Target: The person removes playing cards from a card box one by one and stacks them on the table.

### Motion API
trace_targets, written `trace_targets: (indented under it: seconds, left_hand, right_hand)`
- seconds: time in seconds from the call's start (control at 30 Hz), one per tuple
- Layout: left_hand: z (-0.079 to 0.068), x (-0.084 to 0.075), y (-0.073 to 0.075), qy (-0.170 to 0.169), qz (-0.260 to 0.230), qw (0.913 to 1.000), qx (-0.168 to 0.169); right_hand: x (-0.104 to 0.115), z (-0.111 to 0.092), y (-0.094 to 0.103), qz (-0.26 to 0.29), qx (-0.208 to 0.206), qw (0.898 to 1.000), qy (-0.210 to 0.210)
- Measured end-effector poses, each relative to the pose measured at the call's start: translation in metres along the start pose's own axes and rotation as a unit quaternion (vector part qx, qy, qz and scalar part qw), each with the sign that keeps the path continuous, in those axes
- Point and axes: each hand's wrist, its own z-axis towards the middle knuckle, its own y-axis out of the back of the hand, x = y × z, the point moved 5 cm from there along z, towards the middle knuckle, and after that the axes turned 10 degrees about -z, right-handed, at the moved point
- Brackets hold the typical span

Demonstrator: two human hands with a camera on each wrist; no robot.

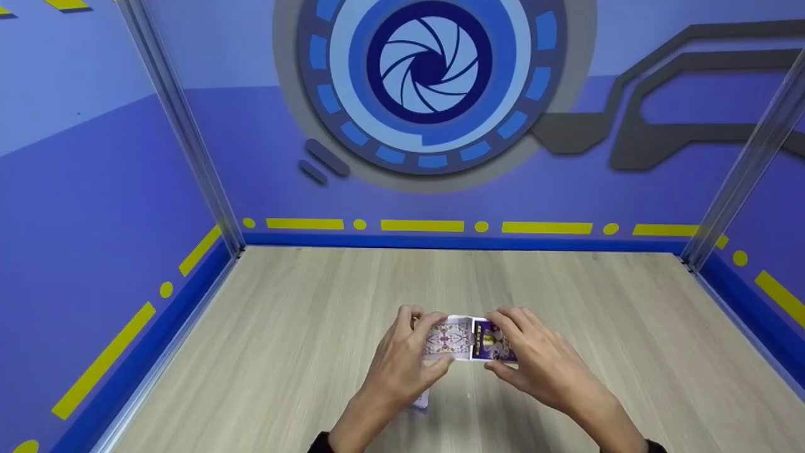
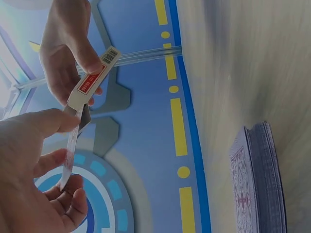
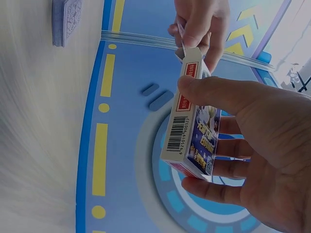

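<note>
My left hand [image 1: 399,355] pinches a thin stack of playing cards [image 1: 448,340] with an ornate patterned back, thumb and fingers on opposite long edges. The stack's right end is at the mouth of a small card box [image 1: 494,343]. Purple with yellow print on its face, the box has a white side with a red label and a barcode in the right wrist view. My right hand [image 1: 544,355] grips it by its edges, above the table. A thicker deck of cards [image 2: 265,179] with a similar back lies on the table, mostly hidden below my left hand in the head view.
The wood-grain table [image 1: 314,296] is enclosed by a blue back wall [image 1: 245,157] and side walls with yellow dashes. Metal corner posts [image 1: 179,119] stand at the back left and back right.
</note>
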Motion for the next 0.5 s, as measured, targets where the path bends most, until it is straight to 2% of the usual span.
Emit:
trace_targets:
  seconds: [0.13, 0.27, 0.5]
  left_hand:
    - [-0.0005, -0.0011, -0.0009, -0.021, 0.038, 0.9990, 0.009]
    - [-0.0011, -0.0020, -0.0016, -0.039, 0.055, 0.9977, 0.013]
    - [-0.0014, 0.0002, -0.0014, -0.043, 0.077, 0.9953, 0.042]
  right_hand:
    - [0.0007, 0.0001, -0.0004, 0.003, 0.004, 1.000, 0.000]
    - [0.0009, 0.0001, -0.0011, 0.007, 0.008, 1.000, -0.001]
    - [-0.0003, -0.0008, -0.0013, 0.007, 0.011, 1.000, 0.002]
